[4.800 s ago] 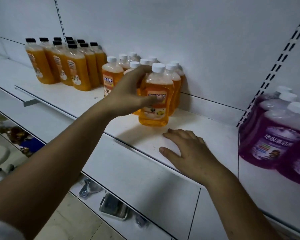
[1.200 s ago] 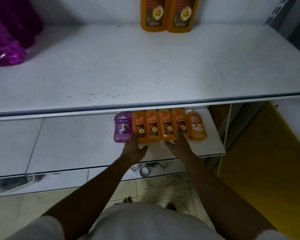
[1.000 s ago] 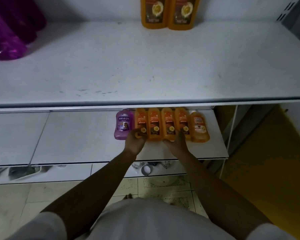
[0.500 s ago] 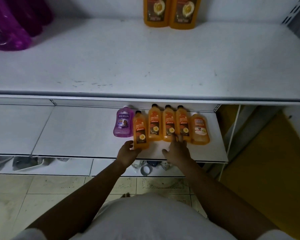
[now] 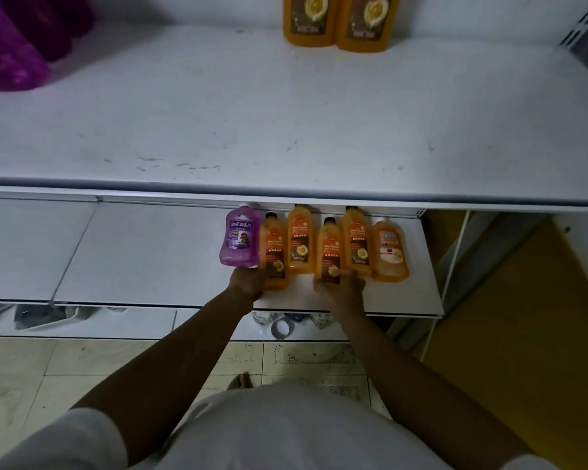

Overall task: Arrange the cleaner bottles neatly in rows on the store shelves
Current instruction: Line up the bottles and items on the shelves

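Left hand (image 5: pixel 248 282): fingers curled round the lower end of the near-left orange bottle (image 5: pixel 274 247), which it grips. Right hand (image 5: pixel 342 287): fingers and thumb wrapped over the base of the near-right orange bottle (image 5: pixel 330 247), likewise gripped. Both held bottles have black caps and dark labels and sit closer to the front edge of the lower shelf (image 5: pixel 150 259) than their neighbours. Between them, set further back, is the rear-left orange bottle (image 5: pixel 300 239); just to the right of the near-right one is the rear-right orange bottle (image 5: pixel 356 241), also set back. The row is closed on the left by a purple bottle (image 5: pixel 240 240), touching the near-left orange bottle, and on the right by a paler white-label orange bottle (image 5: pixel 391 251). Whether these six stand upright or lie flat cannot be told from this angle. Above, the upper shelf (image 5: pixel 286 113) overhangs the caps of the rear bottles; at its back are two large orange bottles (image 5: pixel 308 22) side by side, and at its far left a group of large purple bottles (image 5: pixel 11 52). Below the arms: a pale garment (image 5: pixel 286 432), a bare foot (image 5: pixel 240 381) on the tiled floor (image 5: pixel 82 361), and a yellow surface (image 5: pixel 523 334) to the right
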